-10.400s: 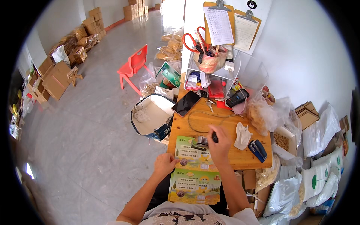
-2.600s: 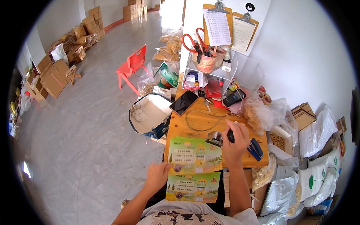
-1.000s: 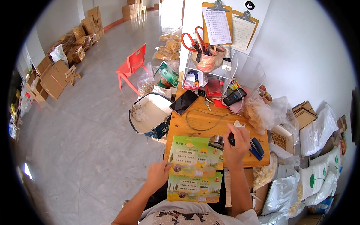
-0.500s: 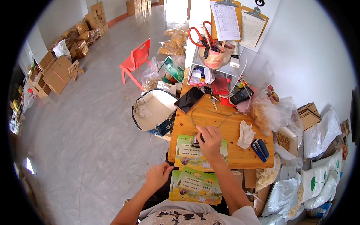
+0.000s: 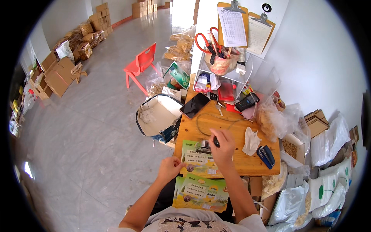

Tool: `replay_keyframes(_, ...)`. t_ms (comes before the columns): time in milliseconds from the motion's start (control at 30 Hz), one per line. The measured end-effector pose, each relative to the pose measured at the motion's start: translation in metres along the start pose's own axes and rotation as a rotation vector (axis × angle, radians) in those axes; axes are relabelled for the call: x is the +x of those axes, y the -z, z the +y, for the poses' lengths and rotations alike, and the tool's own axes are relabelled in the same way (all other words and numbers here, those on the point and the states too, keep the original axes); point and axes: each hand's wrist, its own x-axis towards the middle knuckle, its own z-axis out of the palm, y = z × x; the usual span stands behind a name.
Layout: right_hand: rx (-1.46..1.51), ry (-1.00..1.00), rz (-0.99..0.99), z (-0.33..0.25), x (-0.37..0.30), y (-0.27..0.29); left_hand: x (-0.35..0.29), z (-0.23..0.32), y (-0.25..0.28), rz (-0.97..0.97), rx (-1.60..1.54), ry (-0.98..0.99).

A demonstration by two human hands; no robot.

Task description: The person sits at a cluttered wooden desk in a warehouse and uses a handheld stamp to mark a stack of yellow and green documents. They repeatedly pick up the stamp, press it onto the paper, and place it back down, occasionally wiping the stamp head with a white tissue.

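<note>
On the near part of the wooden table lies a green and yellow printed sheet (image 5: 190,158). My right hand (image 5: 223,147) is closed round the black knob of a small silver metal tool (image 5: 203,146), which sits over the sheet's upper part; its exact kind is hard to make out. My left hand (image 5: 171,168) has its fingers pinched together at the sheet's left edge. A stack of similar printed sheets (image 5: 199,195) rests on my lap, just below the table edge.
A blue stapler (image 5: 266,156) and crumpled tissue (image 5: 252,141) lie to the right on the wooden table (image 5: 247,169). Farther back are a phone (image 5: 195,105), keys (image 5: 218,108) and a cord. An open box (image 5: 164,110) stands at the left edge; plastic bags (image 5: 288,203) crowd the right.
My left hand has moved up and right to the sheet's left edge. My right hand has shifted slightly right, and the metal tool shows more now.
</note>
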Motion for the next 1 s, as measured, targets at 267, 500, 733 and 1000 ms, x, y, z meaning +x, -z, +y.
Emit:
replay_keyframes(267, -0.175, 0.087, 0.166, -0.018, 0.021, 0.053, -0.012, -0.023, -0.009, -0.017, -0.264, -0.160)
replay_keyframes(500, -0.151, 0.114, 0.122, -0.008, 0.013, 0.051, -0.066, -0.002, 0.010, -0.142, -0.106, -0.074)
replay_keyframes(733, -0.046, 0.123, -0.086, -0.002, -0.005, 0.015, -0.108, -0.005, 0.011, -0.581, 0.167, 0.054)
replay_keyframes(1000, -0.051, 0.126, -0.114, 0.013, -0.024, -0.017, -0.065, 0.008, 0.024, -0.092, 0.191, -0.030)
